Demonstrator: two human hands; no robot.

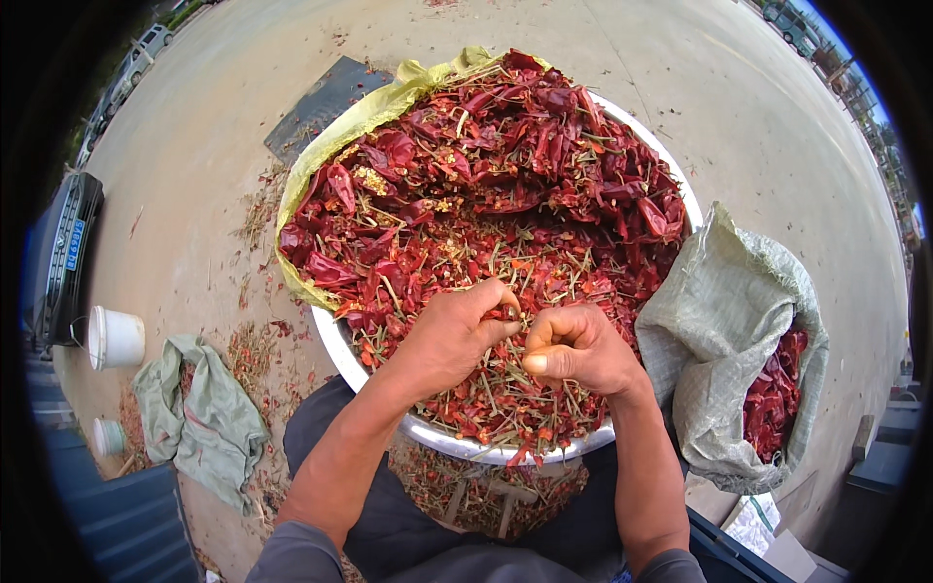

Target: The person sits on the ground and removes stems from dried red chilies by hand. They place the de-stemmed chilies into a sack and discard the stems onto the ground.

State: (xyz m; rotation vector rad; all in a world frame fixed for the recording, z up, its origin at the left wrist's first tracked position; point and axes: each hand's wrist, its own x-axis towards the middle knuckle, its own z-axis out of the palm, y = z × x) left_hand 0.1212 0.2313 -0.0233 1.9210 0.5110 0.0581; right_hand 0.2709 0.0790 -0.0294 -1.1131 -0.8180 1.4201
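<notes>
While both hands [515, 340] pinch stems, dried red chillies [505, 175] fill the white basin [335, 340].

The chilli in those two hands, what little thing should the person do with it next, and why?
Probably pull the hands apart to snap the stem off. The left hand and right hand pinch together over the big basin, where loose stems lie; red chillies fill the sack alongside.

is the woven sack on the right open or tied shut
Open. The woven sack's mouth gapes with its rim slumped outward, and dried red chillies show inside. No tie or knot is visible on it.
</notes>
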